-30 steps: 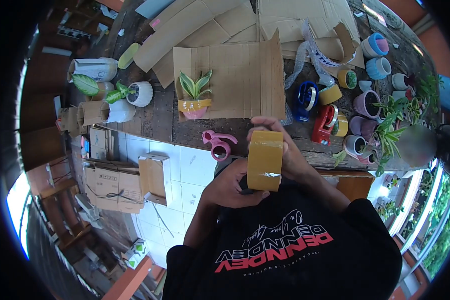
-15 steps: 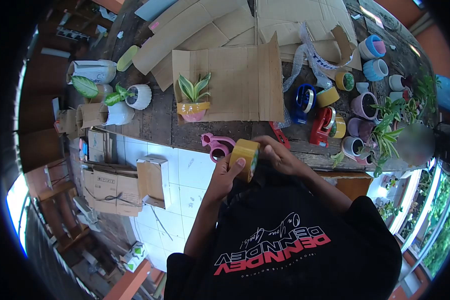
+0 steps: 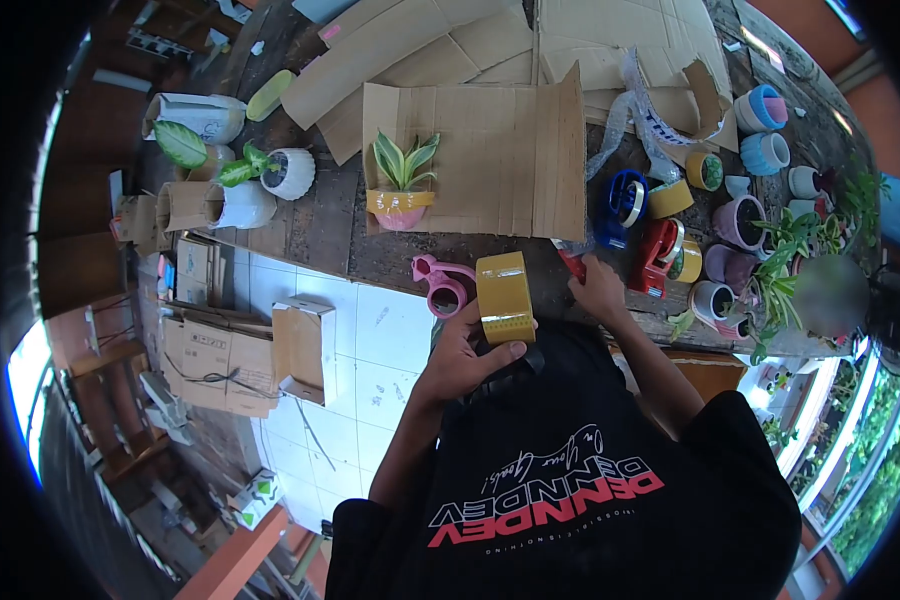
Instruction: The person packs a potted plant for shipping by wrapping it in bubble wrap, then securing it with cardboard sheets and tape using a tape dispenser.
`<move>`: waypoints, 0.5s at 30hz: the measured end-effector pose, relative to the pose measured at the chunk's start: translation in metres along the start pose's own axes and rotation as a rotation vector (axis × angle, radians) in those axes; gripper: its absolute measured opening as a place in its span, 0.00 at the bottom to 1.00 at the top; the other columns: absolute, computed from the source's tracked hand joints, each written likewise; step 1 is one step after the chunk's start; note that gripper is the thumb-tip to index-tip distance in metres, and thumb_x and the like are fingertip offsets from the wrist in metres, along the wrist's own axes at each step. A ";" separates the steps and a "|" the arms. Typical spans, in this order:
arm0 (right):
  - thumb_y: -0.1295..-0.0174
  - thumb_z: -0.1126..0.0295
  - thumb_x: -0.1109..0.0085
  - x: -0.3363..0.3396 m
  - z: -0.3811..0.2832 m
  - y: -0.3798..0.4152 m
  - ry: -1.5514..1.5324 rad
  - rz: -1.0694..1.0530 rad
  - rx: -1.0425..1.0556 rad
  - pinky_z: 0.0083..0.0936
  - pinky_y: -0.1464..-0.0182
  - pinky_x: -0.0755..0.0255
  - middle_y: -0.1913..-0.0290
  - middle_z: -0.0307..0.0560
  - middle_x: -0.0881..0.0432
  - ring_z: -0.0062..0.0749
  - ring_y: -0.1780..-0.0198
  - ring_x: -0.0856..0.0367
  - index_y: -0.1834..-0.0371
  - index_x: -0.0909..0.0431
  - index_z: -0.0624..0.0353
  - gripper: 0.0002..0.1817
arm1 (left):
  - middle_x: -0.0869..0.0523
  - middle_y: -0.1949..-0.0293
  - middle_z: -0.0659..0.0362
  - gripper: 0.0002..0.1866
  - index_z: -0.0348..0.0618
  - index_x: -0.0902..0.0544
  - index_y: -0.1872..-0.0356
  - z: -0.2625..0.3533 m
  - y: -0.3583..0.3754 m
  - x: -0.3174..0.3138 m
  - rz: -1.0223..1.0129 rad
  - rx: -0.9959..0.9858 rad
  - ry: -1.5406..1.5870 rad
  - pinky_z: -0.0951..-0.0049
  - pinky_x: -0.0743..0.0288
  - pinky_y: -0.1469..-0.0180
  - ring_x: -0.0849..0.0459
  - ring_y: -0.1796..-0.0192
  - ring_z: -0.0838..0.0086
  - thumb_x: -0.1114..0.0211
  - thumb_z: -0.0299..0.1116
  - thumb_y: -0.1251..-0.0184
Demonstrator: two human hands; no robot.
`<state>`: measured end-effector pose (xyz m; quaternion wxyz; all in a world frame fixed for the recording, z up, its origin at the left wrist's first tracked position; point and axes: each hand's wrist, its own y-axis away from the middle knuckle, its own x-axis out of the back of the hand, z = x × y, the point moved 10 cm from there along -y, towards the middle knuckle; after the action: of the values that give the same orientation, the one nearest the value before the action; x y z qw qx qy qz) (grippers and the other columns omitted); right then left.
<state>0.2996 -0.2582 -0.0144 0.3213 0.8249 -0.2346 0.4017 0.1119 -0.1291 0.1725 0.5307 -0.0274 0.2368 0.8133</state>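
My left hand grips a wide roll of yellow-brown packing tape, held upright in front of my shirt. My right hand is closed round a red cutter knife at the table's near edge; its tip points toward the cardboard. Left of the tape roll, a pink tape dispenser lies at the edge. Beyond it, a pink pot with a yellow tape band and a green-and-cream leafed plant stands on a flattened cardboard sheet.
Blue and red tape dispensers stand right of my right hand, beside more tape rolls. Several pots and plants crowd the right end. White potted plants sit left. Bubble wrap and cardboard lie at the back.
My right hand has left the tape roll, moved right and taken hold of the red cutter knife from the table. My left hand keeps the roll, now turned more upright.
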 end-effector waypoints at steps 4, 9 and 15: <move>0.38 0.63 0.42 0.004 0.044 0.018 -0.197 -0.101 0.051 0.44 0.59 0.26 0.63 0.59 0.17 0.57 0.60 0.17 0.51 0.26 0.61 0.17 | 0.13 0.49 0.53 0.23 0.36 0.24 0.39 0.001 -0.004 0.005 0.052 -0.002 -0.020 0.67 0.24 0.37 0.14 0.44 0.70 0.29 0.30 0.33; 0.26 0.59 0.49 0.010 0.030 0.064 -0.764 -0.494 -0.069 0.29 0.54 0.30 0.60 0.46 0.22 0.31 0.58 0.24 0.46 0.27 0.62 0.17 | 0.13 0.55 0.56 0.22 0.35 0.23 0.40 0.005 -0.011 0.010 0.090 -0.051 0.129 0.71 0.20 0.46 0.14 0.53 0.73 0.33 0.35 0.29; 0.23 0.59 0.47 0.108 -0.097 0.091 -1.137 -0.355 0.223 0.22 0.55 0.31 0.55 0.40 0.23 0.19 0.59 0.28 0.37 0.29 0.62 0.20 | 0.15 0.69 0.59 0.18 0.34 0.18 0.51 0.028 -0.010 0.013 0.101 -0.015 0.055 0.76 0.20 0.67 0.16 0.69 0.80 0.40 0.43 0.23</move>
<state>0.2524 -0.2650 0.1502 0.1193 0.9655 -0.1846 -0.1397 0.1205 -0.1032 0.1902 0.4819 -0.0419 0.2464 0.8398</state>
